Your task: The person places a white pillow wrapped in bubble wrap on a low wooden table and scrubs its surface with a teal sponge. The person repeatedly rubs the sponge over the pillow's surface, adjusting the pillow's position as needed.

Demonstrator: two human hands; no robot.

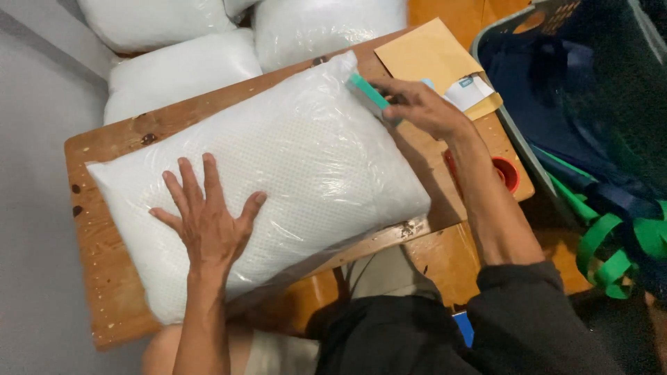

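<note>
While splayed left fingers [208, 222] flat on crinkly plastic-wrapped pillow [264, 173], right fingers [417, 104] pinching teal tool [368, 94].

A white pillow [278, 180] sealed in clear plastic lies flat and slantwise. A small teal tool [368, 94] touches its upper right edge.
</note>
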